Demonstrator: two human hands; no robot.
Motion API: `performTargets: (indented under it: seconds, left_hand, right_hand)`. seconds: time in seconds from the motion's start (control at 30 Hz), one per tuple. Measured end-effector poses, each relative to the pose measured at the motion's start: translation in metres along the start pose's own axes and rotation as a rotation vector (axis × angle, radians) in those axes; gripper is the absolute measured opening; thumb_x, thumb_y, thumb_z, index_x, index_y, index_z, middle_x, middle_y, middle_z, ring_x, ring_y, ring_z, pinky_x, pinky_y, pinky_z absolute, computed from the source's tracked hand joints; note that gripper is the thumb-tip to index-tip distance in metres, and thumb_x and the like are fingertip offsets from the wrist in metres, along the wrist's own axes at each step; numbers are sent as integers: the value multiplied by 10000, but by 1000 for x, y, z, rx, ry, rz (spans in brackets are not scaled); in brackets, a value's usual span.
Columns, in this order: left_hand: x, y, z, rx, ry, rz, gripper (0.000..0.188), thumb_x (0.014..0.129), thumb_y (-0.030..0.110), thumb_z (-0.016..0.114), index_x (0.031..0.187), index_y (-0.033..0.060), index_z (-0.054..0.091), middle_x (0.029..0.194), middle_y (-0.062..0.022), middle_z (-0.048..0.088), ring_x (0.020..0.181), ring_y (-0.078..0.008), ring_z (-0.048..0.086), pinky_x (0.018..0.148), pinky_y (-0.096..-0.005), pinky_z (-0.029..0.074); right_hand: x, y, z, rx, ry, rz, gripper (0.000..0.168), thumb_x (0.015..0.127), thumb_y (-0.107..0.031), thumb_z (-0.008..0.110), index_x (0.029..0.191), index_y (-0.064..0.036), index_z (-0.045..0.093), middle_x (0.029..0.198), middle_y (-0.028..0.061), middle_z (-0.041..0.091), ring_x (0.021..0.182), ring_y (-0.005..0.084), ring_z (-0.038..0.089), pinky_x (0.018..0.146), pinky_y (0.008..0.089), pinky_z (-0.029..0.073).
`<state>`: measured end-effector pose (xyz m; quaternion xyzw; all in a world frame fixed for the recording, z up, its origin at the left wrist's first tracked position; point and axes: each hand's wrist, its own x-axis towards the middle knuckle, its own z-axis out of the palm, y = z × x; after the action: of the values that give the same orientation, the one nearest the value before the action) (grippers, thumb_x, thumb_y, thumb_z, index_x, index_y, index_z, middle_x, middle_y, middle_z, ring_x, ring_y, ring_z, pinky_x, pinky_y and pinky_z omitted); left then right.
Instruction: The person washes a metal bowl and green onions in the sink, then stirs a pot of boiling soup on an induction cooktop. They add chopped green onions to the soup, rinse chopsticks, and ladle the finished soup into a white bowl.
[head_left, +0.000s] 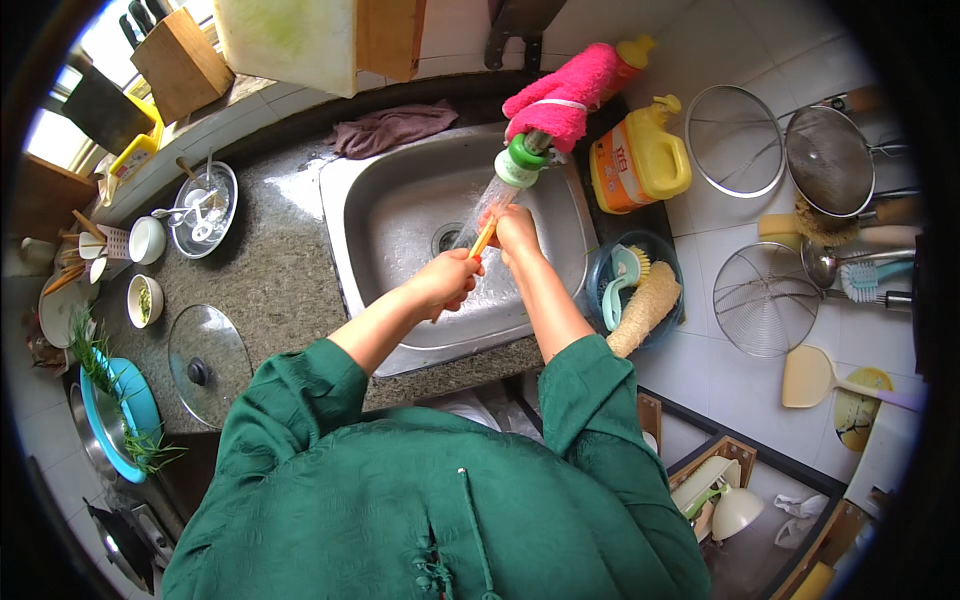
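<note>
Over a stainless steel sink (397, 202), my left hand (448, 279) is closed around the lower end of some slim orange-yellow sticks (484, 237), which look like chopsticks. My right hand (513, 231) grips them farther up, close to the falling water. Water runs from a green and white tap nozzle (519, 161) onto the right hand and the sticks. Behind the nozzle, a bright pink fuzzy cloth (562, 94) is tied round the tap. The sink's drain (448, 238) shows to the left of the hands.
Right of the sink stand a yellow detergent jug (640, 157) and a blue bowl (673, 300) holding a brush and a loofah (646, 304). Strainers (735, 142) hang on the tiled wall. On the left counter are a metal bowl (180, 244), a glass lid (225, 345) and small bowls (147, 240).
</note>
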<state>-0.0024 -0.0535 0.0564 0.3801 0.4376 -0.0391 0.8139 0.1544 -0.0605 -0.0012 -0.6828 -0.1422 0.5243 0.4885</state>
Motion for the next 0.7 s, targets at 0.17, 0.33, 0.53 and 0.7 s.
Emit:
performTargets:
  seconds: [0.17, 0.33, 0.53, 0.7]
  left_hand:
    - [-18, -7, -21, -113, 54, -96, 240, 975, 248, 336, 1102, 144, 510, 616, 46, 354, 471, -57, 251, 407, -211, 210]
    - [5, -10, -33, -215, 32, -133, 221, 960, 185, 337, 1057, 135, 530, 620, 42, 440, 466, -57, 330, 427, -206, 322]
    - [9, -11, -25, -300, -16, -135, 189, 939, 131, 358, 1015, 78, 524, 644, 23, 464, 496, -65, 372, 477, -214, 363]
    - [-1, -20, -26, -289, -15, -155, 172, 942, 142, 368, 975, 88, 527, 621, 22, 475, 492, -73, 377, 462, -224, 355]
  right_hand:
    - [-13, -30, -59, -567, 59, -97, 309, 881, -265, 510, 845, 22, 617, 813, 121, 633, 706, 168, 627, 567, 313, 505]
    - [-7, -55, -113, -319, 216, -390, 263, 884, -209, 517, 946, 14, 640, 797, 146, 660, 780, 201, 641, 667, 339, 505]
    - [17, -183, -117, 771, 209, -351, 462, 953, -328, 410, 1196, 64, 391, 1141, 220, 515, 998, 303, 568, 856, 355, 502]
    - [47, -222, -118, 1083, 314, -393, 495, 959, -339, 368, 1197, 95, 346, 1179, 256, 472, 1051, 322, 541, 887, 391, 493]
